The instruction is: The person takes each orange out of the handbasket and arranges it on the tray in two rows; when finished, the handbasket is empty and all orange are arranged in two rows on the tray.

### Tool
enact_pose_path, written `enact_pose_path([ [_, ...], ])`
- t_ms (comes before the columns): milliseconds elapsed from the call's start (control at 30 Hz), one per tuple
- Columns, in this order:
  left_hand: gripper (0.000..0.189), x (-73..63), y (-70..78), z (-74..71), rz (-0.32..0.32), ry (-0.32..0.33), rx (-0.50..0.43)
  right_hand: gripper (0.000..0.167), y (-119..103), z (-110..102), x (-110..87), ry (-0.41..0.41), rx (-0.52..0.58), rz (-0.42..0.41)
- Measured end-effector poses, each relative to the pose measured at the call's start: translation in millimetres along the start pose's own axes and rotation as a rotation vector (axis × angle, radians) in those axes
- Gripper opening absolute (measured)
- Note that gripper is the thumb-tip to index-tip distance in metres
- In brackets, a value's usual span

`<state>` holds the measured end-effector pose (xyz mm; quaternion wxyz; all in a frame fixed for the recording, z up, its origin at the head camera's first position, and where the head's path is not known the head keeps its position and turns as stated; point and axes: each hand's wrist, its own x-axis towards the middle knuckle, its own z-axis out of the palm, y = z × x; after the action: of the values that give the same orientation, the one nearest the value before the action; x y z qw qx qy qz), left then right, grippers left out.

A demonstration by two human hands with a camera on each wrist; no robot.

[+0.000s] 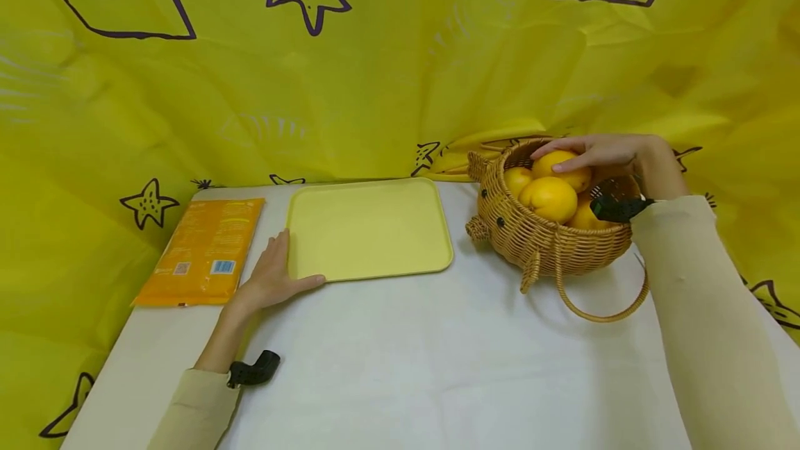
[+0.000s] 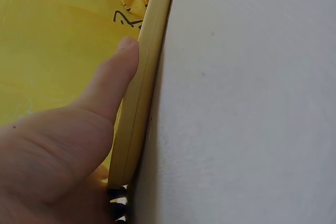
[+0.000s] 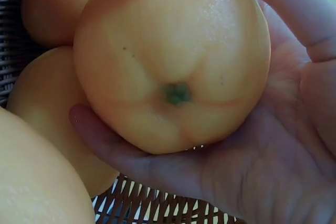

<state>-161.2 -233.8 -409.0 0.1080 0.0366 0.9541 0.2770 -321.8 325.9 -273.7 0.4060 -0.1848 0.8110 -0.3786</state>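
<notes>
My right hand (image 1: 615, 150) reaches into a pig-faced wicker basket (image 1: 531, 238) and grips the uppermost orange (image 1: 571, 176), fingers on one side and thumb on the other. In the right wrist view, the green stem end of this orange (image 3: 178, 66) faces the camera, with the palm behind it. Several more oranges (image 1: 548, 200) lie around it in the basket. On the left, my left hand (image 1: 271, 276) rests at the near left corner of a yellow tray (image 1: 369, 228), its straight fingers along the left side. The thumb lies against the tray's front rim (image 2: 144, 82) in the left wrist view.
An orange packet (image 1: 206, 248) lies flat left of the tray. The basket's handle (image 1: 606, 318) hangs down over its near side onto the white table (image 1: 437, 367). A yellow patterned sheet (image 1: 387, 89) rises behind the table.
</notes>
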Motion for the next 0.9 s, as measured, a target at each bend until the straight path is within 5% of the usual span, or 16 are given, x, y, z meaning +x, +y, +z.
enact_pose_path([
  [900,0.119,7.8,-6.2,3.4,0.009,0.043,-0.015,0.047,22,1,0.0,0.06,0.091,-0.087],
])
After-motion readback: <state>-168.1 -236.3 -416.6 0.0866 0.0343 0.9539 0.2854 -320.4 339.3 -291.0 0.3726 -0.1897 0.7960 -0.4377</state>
